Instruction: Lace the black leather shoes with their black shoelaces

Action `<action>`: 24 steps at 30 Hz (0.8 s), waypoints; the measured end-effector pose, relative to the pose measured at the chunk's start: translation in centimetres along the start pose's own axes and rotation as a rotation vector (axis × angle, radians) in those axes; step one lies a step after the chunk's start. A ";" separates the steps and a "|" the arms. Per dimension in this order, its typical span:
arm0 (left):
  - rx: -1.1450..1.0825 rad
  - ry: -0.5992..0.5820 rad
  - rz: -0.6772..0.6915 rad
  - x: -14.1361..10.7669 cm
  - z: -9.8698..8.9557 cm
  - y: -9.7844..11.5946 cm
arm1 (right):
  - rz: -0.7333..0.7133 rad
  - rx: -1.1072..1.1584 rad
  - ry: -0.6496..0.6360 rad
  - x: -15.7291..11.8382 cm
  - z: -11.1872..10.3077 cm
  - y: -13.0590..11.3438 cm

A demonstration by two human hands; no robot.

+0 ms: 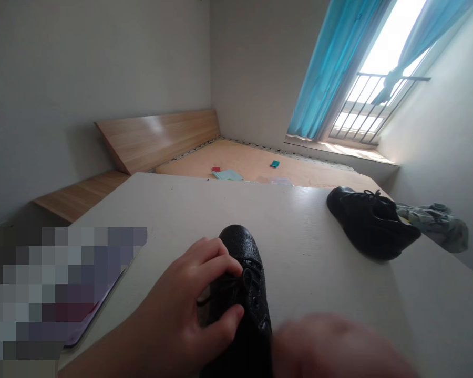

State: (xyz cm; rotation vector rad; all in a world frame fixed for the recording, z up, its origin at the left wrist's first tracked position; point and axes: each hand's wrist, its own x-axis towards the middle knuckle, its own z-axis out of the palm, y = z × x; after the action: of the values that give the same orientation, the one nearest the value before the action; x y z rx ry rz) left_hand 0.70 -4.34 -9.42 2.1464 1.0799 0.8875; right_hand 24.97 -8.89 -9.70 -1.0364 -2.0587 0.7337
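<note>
A black lace-up shoe (240, 244) stands on the white table (284, 220), its toe pointing away from me. My left hand (199, 294) rests over its left side, thumb and fingers apart, the fingertips touching the laces (249, 278). Whether a lace is between those fingers is hard to see. My right hand (335, 344) is a blur at the lower right, beside the shoe's heel end; its fingers cannot be made out. The other black shoe (370, 223) lies at the table's right, with its laces tied in a bow.
Beyond the table is a bed (252, 155) with a wooden headboard (161, 134) and small coloured items. Grey-green cloth (437, 223) hangs past the right shoe. A pixelated patch covers the left edge. Blue curtains (327, 68) frame a barred window.
</note>
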 end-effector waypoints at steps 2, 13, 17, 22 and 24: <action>0.026 0.003 0.033 0.0 0.2 0.2 | -0.018 -0.031 0.065 1.7 0.2 -1.2; -0.296 -0.070 -0.029 0.3 0.3 -0.7 | -0.116 -0.189 0.080 4.3 2.6 -1.0; -0.414 -0.085 -0.070 0.4 0.3 -1.0 | -0.140 -0.174 0.067 4.4 2.4 -1.0; -0.624 -0.132 -0.124 0.3 0.0 -1.0 | -0.106 -0.080 -0.004 4.6 2.9 -1.1; -0.697 -0.155 -0.095 0.2 -0.4 -1.0 | -0.092 -0.022 -0.005 4.7 3.1 -1.2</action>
State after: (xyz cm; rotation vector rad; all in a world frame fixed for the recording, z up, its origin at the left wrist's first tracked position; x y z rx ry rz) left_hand 0.05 -3.61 -9.86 1.5387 0.6537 0.8720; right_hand 19.97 -6.16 -9.07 -0.9460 -2.1084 0.6692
